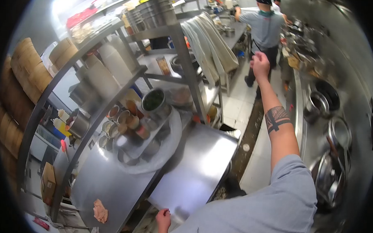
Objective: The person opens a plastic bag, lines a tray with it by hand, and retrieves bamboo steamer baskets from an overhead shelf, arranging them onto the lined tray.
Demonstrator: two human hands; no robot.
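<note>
Steel shelving (186,53) blurs into darkness at far left, beside a rear worktop (114,184) bearing a crumpled pinkish item (100,211) too small to identify. By the near edge of the front worktop (197,166), the left hand (163,217) curls loosely, forearm cut off below, its grip impossible to tell; right of hanging towels (211,47), the raised right hand (260,62) is half closed, any contents unclear.

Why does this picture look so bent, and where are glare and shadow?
Head view: probably a wide lens, curving the metal shelving and leaving black corners; glare whitens the upper left and part of the steel counter; a dark patch, shadow or reflection, lies near the left hand.
</note>
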